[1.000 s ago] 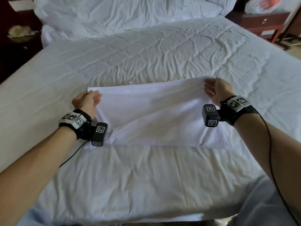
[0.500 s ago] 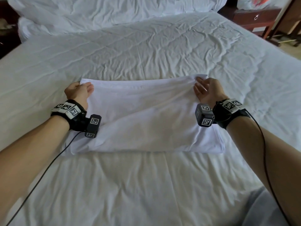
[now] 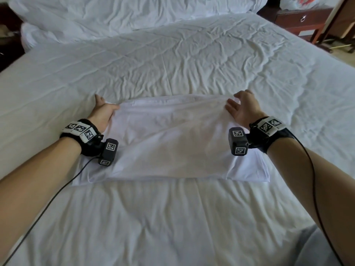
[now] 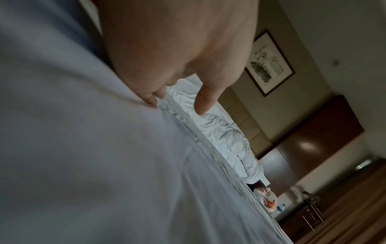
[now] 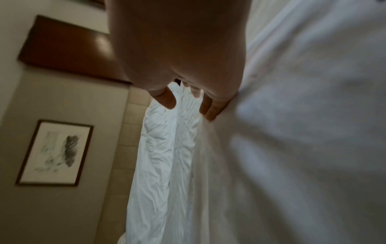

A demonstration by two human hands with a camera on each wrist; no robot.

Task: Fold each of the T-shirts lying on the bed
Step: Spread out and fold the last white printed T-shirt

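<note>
A white T-shirt [image 3: 172, 141] lies folded into a wide rectangle across the middle of the bed [image 3: 172, 54]. My left hand [image 3: 104, 112] rests at its far left corner, thumb lying on the cloth and one finger straight out past the edge. My right hand [image 3: 242, 108] is at the far right corner with fingers spread and straight, fingertips touching the cloth. In the left wrist view fingertips [image 4: 153, 98] press the shirt [image 4: 83, 148]. In the right wrist view straight fingers [image 5: 211, 109] lean on the shirt [image 5: 303, 115].
Crumpled white bedding and pillows [image 3: 115, 12] lie along the head of the bed. A wooden nightstand [image 3: 299, 20] stands at the far right, dark furniture [image 3: 7, 45] at the far left. Grey cloth [image 3: 317, 246] shows at the near right corner.
Both hands held the shirt's far corners before. Now the far edge lies flat on the bed, and the right hand's fingers have spread open.
</note>
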